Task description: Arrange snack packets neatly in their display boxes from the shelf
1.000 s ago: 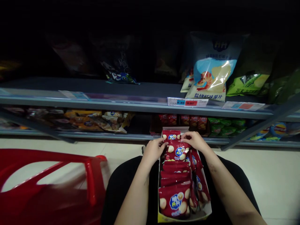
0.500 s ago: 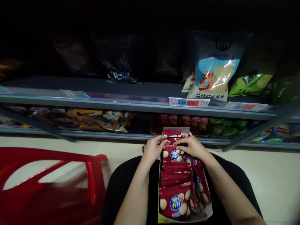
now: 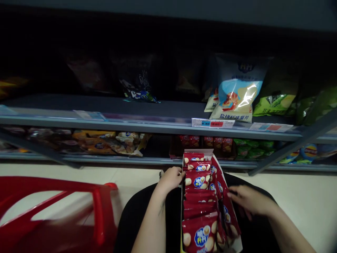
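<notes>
A white cardboard display box (image 3: 198, 151) lies on my lap, packed with several red snack packets (image 3: 198, 181). My left hand (image 3: 170, 178) rests against the box's left side near its far end, fingers curled on the edge. Beside the right side of the box lies my right hand (image 3: 249, 200), fingers stretched out toward the packets and slightly blurred, holding nothing.
A grey store shelf (image 3: 147, 123) runs across ahead, with a shrimp chip bag (image 3: 238, 91), green bags (image 3: 276, 102) and price tags (image 3: 212, 123). Below it, a lower shelf holds more snack packs (image 3: 105, 140). A red plastic basket (image 3: 52, 214) sits at my left on the pale floor.
My right hand has let go of the packet at the box's far end and dropped back to the box's right side. The view tilted up slightly.
</notes>
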A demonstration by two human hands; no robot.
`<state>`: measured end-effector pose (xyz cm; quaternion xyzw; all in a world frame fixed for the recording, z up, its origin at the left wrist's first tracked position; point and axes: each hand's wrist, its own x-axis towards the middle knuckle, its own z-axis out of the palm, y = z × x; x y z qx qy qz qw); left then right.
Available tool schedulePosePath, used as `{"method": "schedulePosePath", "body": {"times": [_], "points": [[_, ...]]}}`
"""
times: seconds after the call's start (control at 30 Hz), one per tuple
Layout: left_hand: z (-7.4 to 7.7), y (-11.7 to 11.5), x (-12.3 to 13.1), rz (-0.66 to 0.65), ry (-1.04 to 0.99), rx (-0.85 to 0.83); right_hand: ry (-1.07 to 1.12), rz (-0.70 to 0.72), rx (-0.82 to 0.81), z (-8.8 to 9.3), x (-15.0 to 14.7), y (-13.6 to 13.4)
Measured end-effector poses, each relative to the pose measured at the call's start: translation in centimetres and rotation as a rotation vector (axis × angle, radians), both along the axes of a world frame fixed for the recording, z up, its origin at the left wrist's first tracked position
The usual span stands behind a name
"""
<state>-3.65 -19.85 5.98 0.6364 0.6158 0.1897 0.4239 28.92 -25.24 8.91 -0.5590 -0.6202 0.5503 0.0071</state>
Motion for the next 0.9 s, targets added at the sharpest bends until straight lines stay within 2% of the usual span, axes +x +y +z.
{"method": "schedulePosePath", "body": {"times": [0.07,0.17,0.27,0.37,0.43,0.53,0.67,0.8,0.9], "points": [[0.5,-0.4,0.6,-0.042,0.018,-0.001,0.069,-0.099,0.014,-1.7,-0.6,-3.2],[1.5,-1.3,1.0,-0.114,0.017,-0.003,0.172,-0.248,0.185,-3.8,-1.8,-6.5],[2.8,-2.5,0.9,-0.164,0.006,0.028,0.145,-0.31,0.306,-5.1,-2.4,-8.3],[3.9,-3.8,0.1,-0.185,0.0,0.064,0.097,-0.44,0.376,-5.5,-2.4,-9.4],[4.3,-4.5,-1.1,-0.173,-0.005,0.061,0.131,-0.518,0.396,-5.0,-2.8,-9.5],[4.3,-5.6,-4.1,-0.078,-0.059,0.009,0.25,-0.567,0.376,-3.2,-5.0,-8.2],[3.7,-6.8,-8.9,0.135,-0.205,0.002,0.371,-0.595,0.169,-0.1,-9.8,-4.6],[3.1,-7.8,-12.7,0.418,-0.361,0.104,0.504,-0.457,0.101,2.4,-14.2,-1.2],[2.5,-8.1,-14.7,0.556,-0.398,0.173,0.573,-0.349,0.124,3.1,-17.2,0.8]]}}
